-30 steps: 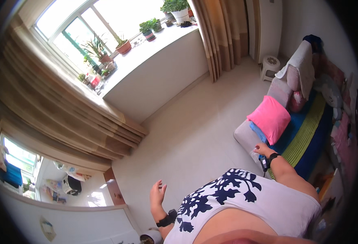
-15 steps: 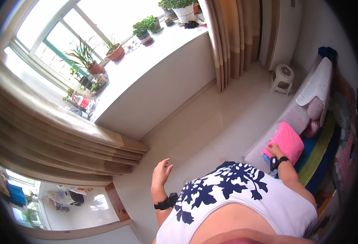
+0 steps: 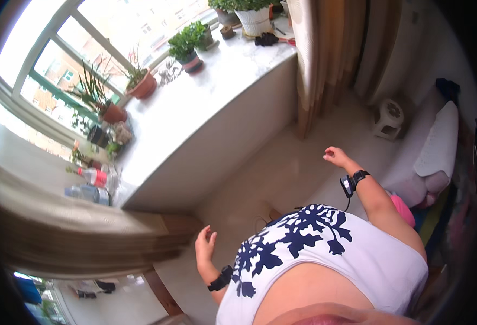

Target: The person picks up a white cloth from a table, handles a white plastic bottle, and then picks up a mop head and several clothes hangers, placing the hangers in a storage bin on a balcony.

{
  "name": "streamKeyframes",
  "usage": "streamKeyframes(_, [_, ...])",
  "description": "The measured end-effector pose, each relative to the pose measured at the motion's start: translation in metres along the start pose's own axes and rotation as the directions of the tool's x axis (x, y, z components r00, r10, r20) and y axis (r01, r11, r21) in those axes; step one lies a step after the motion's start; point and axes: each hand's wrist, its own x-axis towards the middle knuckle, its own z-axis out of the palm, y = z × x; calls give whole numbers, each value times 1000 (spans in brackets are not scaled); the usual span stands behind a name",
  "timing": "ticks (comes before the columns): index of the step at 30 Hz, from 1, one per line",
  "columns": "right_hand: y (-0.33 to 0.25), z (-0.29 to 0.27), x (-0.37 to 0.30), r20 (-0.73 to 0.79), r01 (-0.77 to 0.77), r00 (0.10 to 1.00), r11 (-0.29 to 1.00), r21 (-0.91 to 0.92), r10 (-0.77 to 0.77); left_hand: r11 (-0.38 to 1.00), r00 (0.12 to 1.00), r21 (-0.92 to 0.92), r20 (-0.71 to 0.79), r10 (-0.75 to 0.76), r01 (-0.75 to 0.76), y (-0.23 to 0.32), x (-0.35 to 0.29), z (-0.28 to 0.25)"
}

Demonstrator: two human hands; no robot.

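Contact with objects was not observed: nothing was seen held, and no handling was shown done or under way. Left hand (image 3: 205,247) was raised near the beige fabric curtain (image 3: 81,225), fingers bent and slightly spread. Right hand (image 3: 336,156) was extended forward above the pale smooth floor (image 3: 284,176), fingers loosely curled; thumb contact could not be told. White marble-patterned windowsill (image 3: 217,76) stood ahead, apart from both hands.

We count two bare hands (image 3: 205,247) (image 3: 336,157) | two black strapped wrist devices (image 3: 221,277) (image 3: 348,186), one behind each hand | one white plastic stool (image 3: 388,119), ahead-right of our right hand | one pink fabric cushion (image 3: 404,210), behind-right of our right hand
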Motion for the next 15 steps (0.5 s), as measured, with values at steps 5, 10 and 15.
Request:
streamKeyframes(5, [-49,27,77,130,65,991,983,-174,-43,1000,999,-5,-38,-4,4,-4,101,-8])
streamKeyframes(10, [-126,18,165,77,195,978,981,-10,-194,976,977,85,-48,205,-201,53,205,-14])
streamKeyframes(15, [-163,16,259,52,252,966,966,57,-255,951,940,84,-150,308,-298,95,294,-3])
